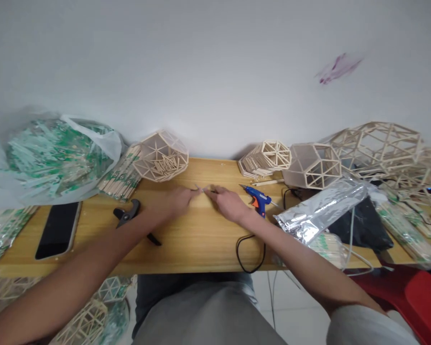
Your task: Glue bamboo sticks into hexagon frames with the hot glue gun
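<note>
My left hand [179,199] and my right hand [228,202] meet fingertip to fingertip over the middle of the wooden table [204,239]. Motion blurs the left hand, but its fingers look pinched. The right hand's fingers are closed too. Thin, pale bits show at the fingertips, too small and smeared to name. Right of my right hand lies a blue glue gun [259,199] with an orange trigger, its nozzle toward the back left. Black-handled cutters [128,214] lie beside my left forearm, partly hidden by it.
A stick-framed bowl [161,160] holds short wooden pieces. Stacked stick frames [264,159], a panelled stick form [311,165] and a large lattice [377,143] line the wall. Left are a bag of wrapped sticks [64,158] and a phone [58,230]; right, a silver packet [319,211] and cables.
</note>
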The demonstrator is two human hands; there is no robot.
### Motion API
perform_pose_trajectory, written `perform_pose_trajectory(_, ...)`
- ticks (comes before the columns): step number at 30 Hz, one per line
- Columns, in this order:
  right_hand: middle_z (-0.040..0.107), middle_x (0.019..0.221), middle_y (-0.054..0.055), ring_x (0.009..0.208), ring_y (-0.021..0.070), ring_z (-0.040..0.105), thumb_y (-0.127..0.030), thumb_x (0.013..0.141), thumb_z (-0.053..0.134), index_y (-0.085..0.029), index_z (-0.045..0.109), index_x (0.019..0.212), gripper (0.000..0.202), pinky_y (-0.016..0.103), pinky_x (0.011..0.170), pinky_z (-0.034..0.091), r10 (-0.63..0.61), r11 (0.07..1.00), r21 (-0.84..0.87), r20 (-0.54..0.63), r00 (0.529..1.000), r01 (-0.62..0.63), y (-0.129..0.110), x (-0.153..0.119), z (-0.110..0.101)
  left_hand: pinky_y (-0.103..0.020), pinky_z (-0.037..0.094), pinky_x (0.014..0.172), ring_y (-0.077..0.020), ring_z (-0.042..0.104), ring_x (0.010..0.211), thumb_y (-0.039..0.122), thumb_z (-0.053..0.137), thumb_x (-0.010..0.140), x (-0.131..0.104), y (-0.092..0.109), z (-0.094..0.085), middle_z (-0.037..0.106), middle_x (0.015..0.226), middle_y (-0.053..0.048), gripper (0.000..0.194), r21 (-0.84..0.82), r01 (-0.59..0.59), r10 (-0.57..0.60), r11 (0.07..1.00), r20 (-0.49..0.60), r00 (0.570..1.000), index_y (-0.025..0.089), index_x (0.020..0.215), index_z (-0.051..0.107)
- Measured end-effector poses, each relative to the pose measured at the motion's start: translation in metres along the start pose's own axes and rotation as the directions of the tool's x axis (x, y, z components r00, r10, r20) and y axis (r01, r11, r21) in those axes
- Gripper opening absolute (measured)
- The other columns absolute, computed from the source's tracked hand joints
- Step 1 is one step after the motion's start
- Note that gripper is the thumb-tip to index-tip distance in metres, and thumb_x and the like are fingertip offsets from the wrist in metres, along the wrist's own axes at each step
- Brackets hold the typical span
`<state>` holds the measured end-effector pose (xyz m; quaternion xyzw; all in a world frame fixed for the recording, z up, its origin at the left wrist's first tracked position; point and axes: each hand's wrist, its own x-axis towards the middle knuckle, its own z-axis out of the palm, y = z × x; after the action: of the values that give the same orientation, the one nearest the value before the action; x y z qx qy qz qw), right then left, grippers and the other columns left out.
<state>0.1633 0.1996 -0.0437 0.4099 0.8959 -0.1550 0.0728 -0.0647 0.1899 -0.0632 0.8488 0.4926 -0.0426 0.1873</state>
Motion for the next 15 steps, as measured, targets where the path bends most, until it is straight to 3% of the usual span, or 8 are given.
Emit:
perform_pose_trajectory(3, 0.069, 0.137, 0.022, 0.124, 0.0301, 0.068, -0.007, 0.107, 0.044, -0.012, 0.055, 0.155, 0.05, 0.039, 0.102, 0.055, -0.003, 1.0, 0.002, -0.006, 1.0, 0.003, 0.004, 0.015, -0.007, -0.039, 0.056, 0.093, -0.0284, 0.076, 0.108, 0.01, 0.041, 0.099, 0.009, -0.004, -0.009, 0.079, 0.125, -0.016, 0.06, 0.03, 0.043, -0.044, 0.999, 0.019, 0.999, 0.021, 0.157, 0.055)
perform_pose_trajectory(9, 0.068, 0.141, 0.017, 0.129, 0.0249, 0.066, -0.005, 0.104, 0.05, -0.018, 0.056, 0.156, 0.053, 0.033, 0.109, 0.051, -0.073, 0.997, -0.01, 0.006, 0.997, 0.073, -0.004, 0.001, 0.002, -0.036, 0.056, 0.091, -0.0268, 0.077, 0.103, 0.016, 0.049, 0.099, -0.015, 0.003, -0.003, 0.081, 0.12, -0.014, 0.06, 0.043, 0.028, -0.03, 0.999, 0.048, 0.998, 0.025, 0.158, 0.053)
perform_pose_trajectory(15, 0.068, 0.138, 0.02, 0.127, 0.027, 0.066, -0.008, 0.108, 0.043, -0.016, 0.054, 0.157, 0.05, 0.036, 0.105, 0.053, -0.021, 0.999, -0.037, -0.017, 1.0, 0.021, 0.003, 0.029, -0.009, -0.041, 0.057, 0.09, -0.0313, 0.077, 0.104, 0.009, 0.04, 0.099, 0.005, -0.001, -0.014, 0.079, 0.121, -0.019, 0.062, 0.072, 0.153, -0.155, 0.986, 0.025, 0.988, 0.02, 0.159, 0.053)
